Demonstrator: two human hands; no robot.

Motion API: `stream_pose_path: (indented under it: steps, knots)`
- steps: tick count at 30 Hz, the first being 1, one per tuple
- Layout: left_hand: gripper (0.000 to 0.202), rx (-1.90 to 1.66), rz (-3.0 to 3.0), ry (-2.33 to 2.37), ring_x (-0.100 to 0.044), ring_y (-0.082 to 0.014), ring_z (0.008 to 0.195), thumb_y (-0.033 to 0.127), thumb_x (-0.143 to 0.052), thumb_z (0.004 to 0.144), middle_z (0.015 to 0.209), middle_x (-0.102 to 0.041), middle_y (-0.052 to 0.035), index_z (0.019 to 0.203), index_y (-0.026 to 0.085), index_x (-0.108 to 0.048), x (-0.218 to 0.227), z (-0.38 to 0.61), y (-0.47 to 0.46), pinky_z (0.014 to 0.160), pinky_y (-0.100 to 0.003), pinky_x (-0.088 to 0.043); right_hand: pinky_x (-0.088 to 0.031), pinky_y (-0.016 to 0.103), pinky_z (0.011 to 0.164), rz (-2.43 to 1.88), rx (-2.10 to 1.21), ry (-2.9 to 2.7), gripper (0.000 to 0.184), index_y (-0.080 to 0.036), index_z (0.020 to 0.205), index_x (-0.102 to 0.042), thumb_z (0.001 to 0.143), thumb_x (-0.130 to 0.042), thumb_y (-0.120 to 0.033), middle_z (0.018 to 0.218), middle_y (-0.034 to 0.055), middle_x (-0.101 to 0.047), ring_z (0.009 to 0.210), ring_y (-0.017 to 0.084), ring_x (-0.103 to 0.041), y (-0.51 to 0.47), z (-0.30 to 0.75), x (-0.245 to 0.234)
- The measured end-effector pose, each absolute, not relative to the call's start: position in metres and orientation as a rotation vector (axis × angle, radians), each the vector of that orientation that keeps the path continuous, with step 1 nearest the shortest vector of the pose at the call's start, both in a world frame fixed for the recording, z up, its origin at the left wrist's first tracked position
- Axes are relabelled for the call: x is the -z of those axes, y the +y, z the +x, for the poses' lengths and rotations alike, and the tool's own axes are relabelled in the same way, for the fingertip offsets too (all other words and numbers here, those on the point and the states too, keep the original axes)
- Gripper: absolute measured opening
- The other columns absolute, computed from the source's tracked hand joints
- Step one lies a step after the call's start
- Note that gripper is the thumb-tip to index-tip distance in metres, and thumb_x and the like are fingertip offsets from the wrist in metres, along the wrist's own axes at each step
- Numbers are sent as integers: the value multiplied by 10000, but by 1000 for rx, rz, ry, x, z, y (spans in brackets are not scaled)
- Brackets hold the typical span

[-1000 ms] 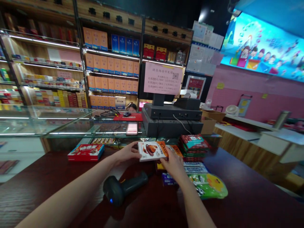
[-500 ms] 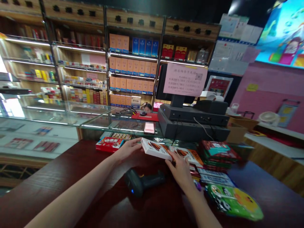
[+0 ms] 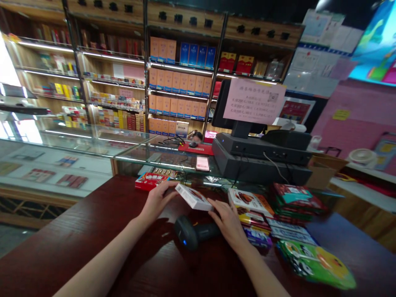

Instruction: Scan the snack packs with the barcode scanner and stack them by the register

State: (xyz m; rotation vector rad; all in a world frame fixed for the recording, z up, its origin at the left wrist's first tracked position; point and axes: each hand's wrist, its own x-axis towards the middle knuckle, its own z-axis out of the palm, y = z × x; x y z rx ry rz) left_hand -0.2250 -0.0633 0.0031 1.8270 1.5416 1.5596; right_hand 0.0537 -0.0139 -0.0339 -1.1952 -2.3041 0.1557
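Note:
My left hand [image 3: 156, 201] and my right hand [image 3: 227, 222] together hold a flat white-and-orange snack box [image 3: 194, 196] just above the dark red counter [image 3: 77, 243], the left at its near-left end, the right at its right corner. The box tilts down to the right. Right under it lies a black barcode scanner [image 3: 193, 234] with a blue light. A second box of the same kind [image 3: 249, 201] tops a pile of snack packs to the right. A red box [image 3: 150, 181] lies just beyond my left hand.
A stack of red-and-teal packets [image 3: 295, 199] and a green-and-yellow bag [image 3: 318, 262] lie on the right. Behind stand a black cash register [image 3: 262, 159] with a pink notice [image 3: 253, 101], a glass display case [image 3: 93, 148], and shelves of boxed goods [image 3: 176, 86].
Both hands have carried the snack box leftward off the pile to a spot above the scanner. The camera has turned left, shifting everything right in view.

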Motion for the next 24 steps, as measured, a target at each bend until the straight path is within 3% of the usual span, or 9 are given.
stream_pose_path:
  steps: [4, 10, 24]
  knots:
    - [383, -1496, 1849, 1509, -685, -220, 1070, 372, -632, 870, 1141, -744, -26, 1233, 251, -649, 1, -226, -66, 982, -350, -525, -196, 619, 1196, -1153, -127, -2353, 418, -310, 1375, -573, 971, -508, -224, 1272, 47, -703, 1250, 244, -597, -12, 50, 36]
    - [243, -1536, 2207, 1467, -701, -196, 1005, 356, -573, 942, 1095, -739, -32, 1143, 249, -659, 6, -233, -64, 914, -339, -563, -227, 642, 1179, -1126, -72, -2344, 427, -309, 1352, -594, 951, -521, -182, 1247, 51, -715, 1210, 249, -624, -10, 50, 40]
    - [242, -1581, 2433, 1734, -664, -208, 1043, 410, -503, 994, 1097, -694, -50, 1122, 234, -608, 23, -263, -59, 948, -358, -523, -282, 559, 1190, -863, -331, -2447, 360, -286, 1360, -574, 1006, -508, -298, 1283, 58, -700, 1188, 207, -635, -27, 56, 23]
